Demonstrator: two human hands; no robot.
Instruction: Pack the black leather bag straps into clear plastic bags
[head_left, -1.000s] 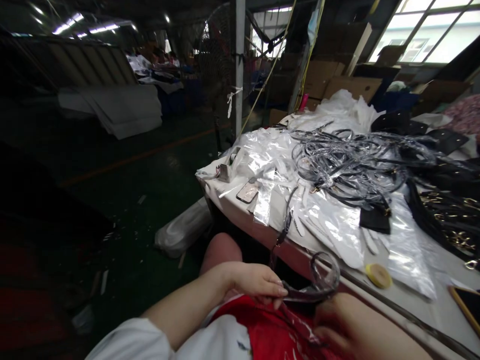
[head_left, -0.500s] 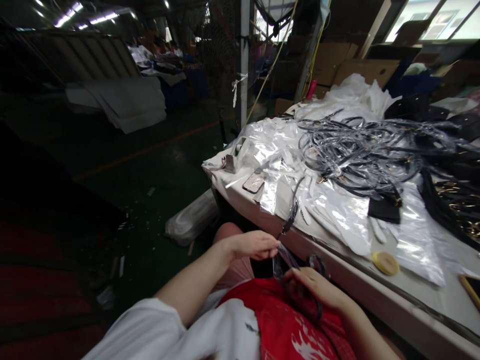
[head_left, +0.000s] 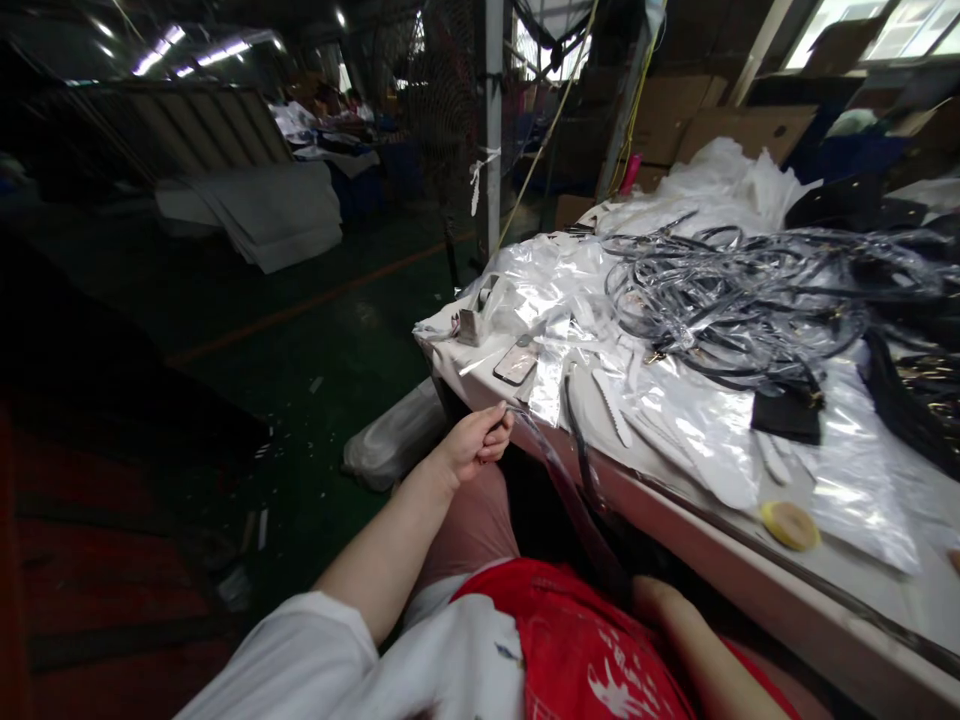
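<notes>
My left hand (head_left: 480, 438) is closed, pinching the upper end of a clear plastic sleeve (head_left: 559, 475) beside the table's front edge. The sleeve stretches down to the right, toward my right hand (head_left: 651, 592), whose fingers are hidden in shadow below the table edge. A dark strap (head_left: 579, 435) hangs over the edge just right of the sleeve. On the table a large tangle of plastic-wrapped dark straps (head_left: 720, 290) lies behind.
The white table (head_left: 675, 510) holds a phone (head_left: 516, 361), a small grey block (head_left: 469, 327), a yellow tape roll (head_left: 790, 525), a black piece (head_left: 786, 415) and clear bags (head_left: 847, 480). A plastic-wrapped roll (head_left: 394, 435) lies on the floor. A metal pole (head_left: 493, 130) stands behind the table.
My left hand has moved up and left with the sleeve's end, and my right hand has dropped lower to the right. The sleeve is now stretched out long between them.
</notes>
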